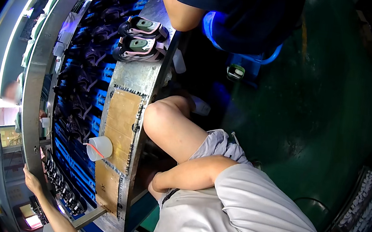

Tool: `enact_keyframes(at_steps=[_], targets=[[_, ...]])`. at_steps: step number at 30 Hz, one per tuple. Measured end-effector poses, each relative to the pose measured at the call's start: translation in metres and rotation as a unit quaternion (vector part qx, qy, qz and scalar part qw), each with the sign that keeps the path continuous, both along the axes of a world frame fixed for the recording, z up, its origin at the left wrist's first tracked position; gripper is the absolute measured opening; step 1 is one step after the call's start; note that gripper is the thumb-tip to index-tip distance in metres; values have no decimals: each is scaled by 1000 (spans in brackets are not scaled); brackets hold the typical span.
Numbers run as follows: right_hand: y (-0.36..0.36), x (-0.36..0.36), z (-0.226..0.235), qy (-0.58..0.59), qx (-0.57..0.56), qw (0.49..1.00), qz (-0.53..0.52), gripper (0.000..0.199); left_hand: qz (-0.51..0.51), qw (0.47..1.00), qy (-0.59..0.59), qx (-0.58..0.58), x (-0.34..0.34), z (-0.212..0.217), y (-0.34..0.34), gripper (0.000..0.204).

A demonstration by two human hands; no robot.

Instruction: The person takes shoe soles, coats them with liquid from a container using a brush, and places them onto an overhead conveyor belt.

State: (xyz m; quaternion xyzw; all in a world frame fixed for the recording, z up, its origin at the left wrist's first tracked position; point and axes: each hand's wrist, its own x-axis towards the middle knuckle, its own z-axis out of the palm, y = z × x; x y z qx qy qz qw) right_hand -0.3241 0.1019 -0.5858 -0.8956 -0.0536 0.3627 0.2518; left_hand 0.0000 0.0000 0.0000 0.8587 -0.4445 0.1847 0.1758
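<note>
My left hand (32,182) is at the metal rail (38,91) on the left, its fingers hooked over the rail's edge. My right forearm lies across my lap, and my right hand (147,175) drops into shadow beside the bench edge, its fingers hidden. A translucent white cup (101,148) with a red stick-like handle leaning in it stands on the cardboard-covered part of the metal bench (124,75). Farther along the bench sit two sneakers, a nearer one (141,48) and a farther one (145,26), black and pink with green insoles.
Left of the bench runs a line of blue racks (101,100) carrying several dark shoes. A co-worker in dark clothing (251,14) sits at the far end by a blue stool (265,56). White bottles (179,62) stand below the bench; a shelf of pale items (362,211) is at right.
</note>
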Motion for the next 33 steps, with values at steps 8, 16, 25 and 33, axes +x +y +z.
enact_keyframes(at_steps=[8, 16, 25, 33], targets=[[-19, -17, 44, -5, -27, 996, 81, 24, -7, 1000, 16, 7, 0, -4, -6, 61], [10, -11, 50, 159, -175, 970, -53, 22, -19, 1000, 16, 0, 0, -3, 0, 60], [18, -21, 34, -22, -133, 984, -114, 27, -16, 999, 29, 0, -18, -2, -10, 59], [-25, -29, 55, -38, -16, 999, 32, 30, -22, 999, 24, -4, -16, -3, -5, 60]])
